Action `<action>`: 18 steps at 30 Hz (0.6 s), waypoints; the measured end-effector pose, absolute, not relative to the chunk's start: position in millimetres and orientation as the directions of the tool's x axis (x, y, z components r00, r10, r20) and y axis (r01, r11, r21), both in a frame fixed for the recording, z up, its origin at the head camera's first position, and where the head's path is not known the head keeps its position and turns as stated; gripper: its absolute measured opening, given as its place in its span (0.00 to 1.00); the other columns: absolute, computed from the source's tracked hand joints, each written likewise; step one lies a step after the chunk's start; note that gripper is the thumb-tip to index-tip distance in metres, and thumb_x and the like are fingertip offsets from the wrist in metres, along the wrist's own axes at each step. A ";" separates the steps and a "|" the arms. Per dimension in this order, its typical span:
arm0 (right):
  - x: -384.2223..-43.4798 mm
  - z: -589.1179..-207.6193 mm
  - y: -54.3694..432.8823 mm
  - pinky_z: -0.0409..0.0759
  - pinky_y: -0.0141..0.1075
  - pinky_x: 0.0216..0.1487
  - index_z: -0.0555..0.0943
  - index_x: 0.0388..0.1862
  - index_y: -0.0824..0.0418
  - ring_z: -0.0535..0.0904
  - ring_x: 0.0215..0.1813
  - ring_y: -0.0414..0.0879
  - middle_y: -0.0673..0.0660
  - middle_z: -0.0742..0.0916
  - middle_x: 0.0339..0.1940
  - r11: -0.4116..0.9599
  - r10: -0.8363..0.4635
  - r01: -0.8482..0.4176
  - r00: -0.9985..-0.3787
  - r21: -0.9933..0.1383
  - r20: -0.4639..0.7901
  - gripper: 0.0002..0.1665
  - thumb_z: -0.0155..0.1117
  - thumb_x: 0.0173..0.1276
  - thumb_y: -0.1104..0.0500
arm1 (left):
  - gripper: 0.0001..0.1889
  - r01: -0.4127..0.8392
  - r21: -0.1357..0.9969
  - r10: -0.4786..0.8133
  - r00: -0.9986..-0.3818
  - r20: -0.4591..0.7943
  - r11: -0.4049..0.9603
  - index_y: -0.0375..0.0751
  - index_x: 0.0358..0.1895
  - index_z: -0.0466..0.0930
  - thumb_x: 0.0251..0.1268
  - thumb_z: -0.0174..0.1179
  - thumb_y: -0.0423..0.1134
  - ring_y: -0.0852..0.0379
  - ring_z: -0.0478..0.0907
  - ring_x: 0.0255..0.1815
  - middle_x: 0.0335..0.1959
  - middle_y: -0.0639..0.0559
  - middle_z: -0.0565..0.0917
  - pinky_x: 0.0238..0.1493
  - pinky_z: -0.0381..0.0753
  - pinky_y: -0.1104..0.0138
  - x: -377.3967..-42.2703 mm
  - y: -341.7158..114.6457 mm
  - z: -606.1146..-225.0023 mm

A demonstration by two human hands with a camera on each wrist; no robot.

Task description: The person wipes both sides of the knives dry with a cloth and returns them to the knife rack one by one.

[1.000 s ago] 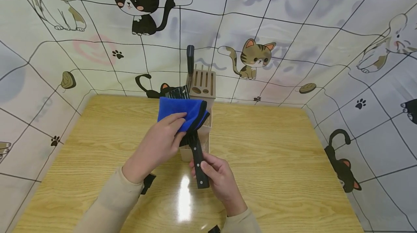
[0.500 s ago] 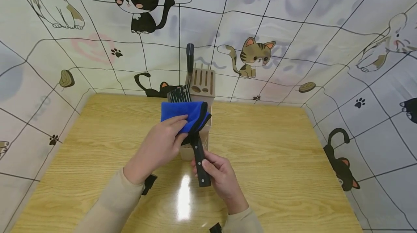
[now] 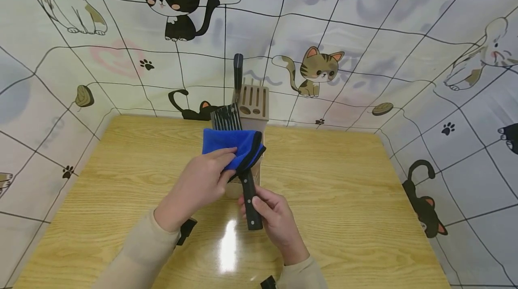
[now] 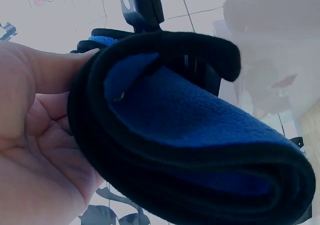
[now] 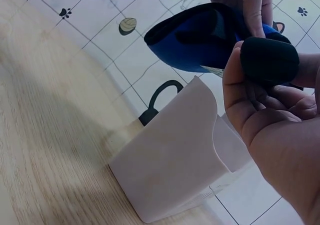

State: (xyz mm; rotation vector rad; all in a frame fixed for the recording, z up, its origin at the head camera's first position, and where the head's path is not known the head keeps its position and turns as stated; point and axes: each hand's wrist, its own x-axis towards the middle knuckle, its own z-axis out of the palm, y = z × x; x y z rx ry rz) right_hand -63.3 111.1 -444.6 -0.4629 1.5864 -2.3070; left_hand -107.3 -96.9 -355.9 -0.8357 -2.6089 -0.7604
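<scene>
The left hand (image 3: 202, 180) pinches a soft, black-edged blue cloth (image 3: 222, 140) over a slotted black spatula (image 3: 226, 118); the right hand (image 3: 277, 217) curls round its studded black handle (image 3: 248, 192).

Dark handle (image 5: 270, 60) in the right hand (image 5: 282, 137), blue cloth (image 5: 185, 42) just beyond, pale holder (image 5: 167, 152) on wooden table (image 5: 45, 150)

My head view is bright, white glare streaking the bench (image 3: 344, 190); both wrist views look dimmer, hazier.
</scene>
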 end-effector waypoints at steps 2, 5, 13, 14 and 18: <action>-63.6 -445.0 111.7 0.87 0.33 0.47 0.64 0.72 0.83 0.86 0.44 0.41 0.54 0.88 0.47 -0.343 -0.414 0.054 -0.905 -0.938 0.099 0.28 0.49 0.82 0.65 | 0.14 0.617 0.383 0.464 -0.779 0.421 0.688 0.28 0.50 0.86 0.61 0.71 0.29 0.40 0.85 0.58 0.57 0.36 0.86 0.57 0.86 0.51 -104.8 -95.2 -357.3; -64.2 -446.4 112.4 0.86 0.32 0.47 0.64 0.72 0.84 0.86 0.44 0.41 0.54 0.88 0.47 -0.352 -0.402 0.040 -0.908 -0.935 0.113 0.27 0.48 0.82 0.66 | 0.13 0.630 0.378 0.480 -0.769 0.422 0.678 0.29 0.49 0.86 0.61 0.71 0.28 0.41 0.85 0.58 0.57 0.37 0.86 0.56 0.86 0.52 -101.5 -93.0 -358.2; -65.8 -448.9 113.4 0.87 0.33 0.46 0.65 0.70 0.85 0.86 0.44 0.42 0.56 0.87 0.46 -0.378 -0.391 0.030 -0.911 -0.925 0.130 0.26 0.48 0.82 0.66 | 0.11 0.656 0.385 0.512 -0.752 0.416 0.650 0.31 0.47 0.86 0.61 0.71 0.28 0.44 0.85 0.58 0.57 0.39 0.87 0.56 0.86 0.54 -98.6 -90.1 -358.1; -65.9 -449.0 113.6 0.87 0.33 0.46 0.65 0.70 0.85 0.86 0.43 0.42 0.56 0.87 0.46 -0.379 -0.390 0.031 -0.912 -0.925 0.129 0.26 0.48 0.82 0.66 | 0.11 0.657 0.388 0.513 -0.751 0.417 0.647 0.31 0.47 0.86 0.61 0.71 0.28 0.44 0.85 0.58 0.57 0.39 0.87 0.56 0.86 0.54 -98.5 -89.8 -358.0; -66.0 -449.2 113.9 0.87 0.33 0.47 0.66 0.70 0.84 0.86 0.44 0.42 0.55 0.88 0.47 -0.377 -0.394 0.025 -0.909 -0.926 0.136 0.26 0.48 0.82 0.67 | 0.13 0.639 0.404 0.485 -0.765 0.424 0.654 0.30 0.49 0.87 0.61 0.70 0.27 0.43 0.85 0.59 0.57 0.38 0.86 0.57 0.86 0.53 -98.7 -89.4 -358.2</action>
